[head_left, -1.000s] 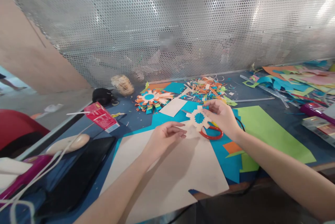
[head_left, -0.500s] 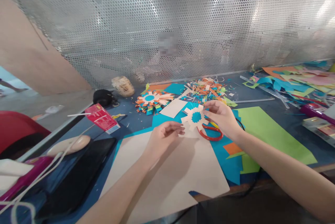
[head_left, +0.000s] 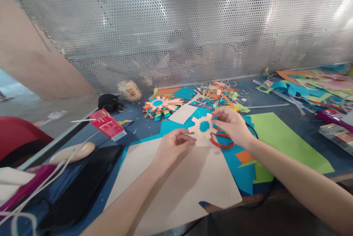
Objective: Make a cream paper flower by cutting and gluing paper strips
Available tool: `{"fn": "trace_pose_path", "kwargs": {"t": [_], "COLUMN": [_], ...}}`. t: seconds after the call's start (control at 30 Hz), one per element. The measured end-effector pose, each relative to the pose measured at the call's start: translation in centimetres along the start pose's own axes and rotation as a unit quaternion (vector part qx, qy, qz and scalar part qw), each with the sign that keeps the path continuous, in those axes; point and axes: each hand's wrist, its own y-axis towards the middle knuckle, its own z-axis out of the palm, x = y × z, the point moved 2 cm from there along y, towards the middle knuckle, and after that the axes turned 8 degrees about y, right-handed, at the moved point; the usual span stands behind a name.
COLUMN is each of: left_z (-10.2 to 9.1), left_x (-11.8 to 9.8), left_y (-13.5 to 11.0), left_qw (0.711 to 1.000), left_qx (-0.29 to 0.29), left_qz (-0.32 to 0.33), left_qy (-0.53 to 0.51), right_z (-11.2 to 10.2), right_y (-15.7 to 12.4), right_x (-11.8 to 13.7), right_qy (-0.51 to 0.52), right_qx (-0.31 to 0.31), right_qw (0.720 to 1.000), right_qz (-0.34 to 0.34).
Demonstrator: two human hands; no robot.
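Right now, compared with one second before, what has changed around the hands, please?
The notched paper ring moved slightly left, closer to the left hand. The right hand shifted a little with it and keeps hold of its edge; I see nothing let go. The large cream sheet and the red carton stayed in place.
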Motion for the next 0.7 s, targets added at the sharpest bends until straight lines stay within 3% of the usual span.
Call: {"fn": "trace_pose_path", "kwargs": {"t": [0.23,0.4,0.5,0.7], "left_z": [-0.7,0.3,0.7,-0.1], "left_x": [-0.2,0.6,0.9,0.3], "left_y": [0.4,0.4,0.3,0.3], "left_qw": [0.997,0.999,0.999,0.995], "left_qx": [-0.054,0.021,0.042,-0.043], "left_qz": [0.035,0.042,0.01,-0.045], "left_qy": [0.046,-0.008,-0.03,-0.079], "right_z": [0.2,0.8,0.9,0.8], "right_y": [-0.2,-0.5,-0.5,-0.3], "right_x": [0.2,0.4,0.6,0.3], "right_qy": [-0.113,-0.125,-0.115,-0.117], "right_qx": [0.011,0.059,0.076,0.107], "right_qw": [0.992,0.99,0.99,0.987], "right_qz": [-0.048,-0.035,-0.029,0.024]}}
